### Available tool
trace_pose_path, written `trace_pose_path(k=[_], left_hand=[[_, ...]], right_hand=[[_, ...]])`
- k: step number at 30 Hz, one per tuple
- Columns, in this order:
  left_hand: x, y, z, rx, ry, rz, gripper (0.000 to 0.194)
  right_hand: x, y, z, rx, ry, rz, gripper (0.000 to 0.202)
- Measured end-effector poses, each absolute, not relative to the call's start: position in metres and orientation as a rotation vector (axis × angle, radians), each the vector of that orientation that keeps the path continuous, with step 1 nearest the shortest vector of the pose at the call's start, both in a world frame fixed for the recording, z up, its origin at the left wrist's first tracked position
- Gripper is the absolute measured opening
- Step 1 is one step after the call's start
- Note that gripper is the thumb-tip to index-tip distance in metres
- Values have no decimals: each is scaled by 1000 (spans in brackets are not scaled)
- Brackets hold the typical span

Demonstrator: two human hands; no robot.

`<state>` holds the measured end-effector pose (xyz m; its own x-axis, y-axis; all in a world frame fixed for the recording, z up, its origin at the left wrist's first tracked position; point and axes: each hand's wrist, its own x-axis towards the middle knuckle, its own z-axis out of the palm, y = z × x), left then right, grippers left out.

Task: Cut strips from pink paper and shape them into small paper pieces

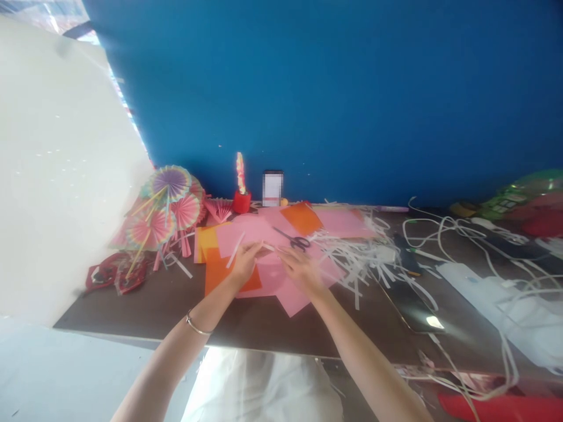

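Note:
My left hand is closed in a pinch at one end of a small, pale folded paper strip. At its other end, the fingers of my right hand are pinched together, slightly blurred. Both hands are over overlapping sheets of pink paper. An orange sheet lies under my left wrist. Just beyond my right hand rest dark-handled scissors, their blades pointing away to the left. A loose white strip lies beside my left hand.
A heap of white paper strips spreads to the right, near a phone and tangled white cables. On the left stand folded paper fans and red packets. A red tape roll sits by the blue wall.

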<state>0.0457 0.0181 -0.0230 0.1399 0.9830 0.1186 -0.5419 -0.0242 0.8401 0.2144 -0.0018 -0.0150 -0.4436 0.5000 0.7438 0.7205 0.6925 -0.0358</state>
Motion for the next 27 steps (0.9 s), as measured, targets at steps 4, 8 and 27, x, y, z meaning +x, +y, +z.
trace_pose_path(k=[4, 8, 27], left_hand=[[45, 16, -19, 908, 630, 1337, 24], [45, 13, -15, 929, 629, 1323, 25], [46, 16, -21, 935, 671, 1340, 26]], right_hand=[[215, -1, -16, -916, -2131, -305, 34], [214, -1, -16, -910, -2136, -243, 34], [215, -2, -15, -901, -2158, -295, 31]])
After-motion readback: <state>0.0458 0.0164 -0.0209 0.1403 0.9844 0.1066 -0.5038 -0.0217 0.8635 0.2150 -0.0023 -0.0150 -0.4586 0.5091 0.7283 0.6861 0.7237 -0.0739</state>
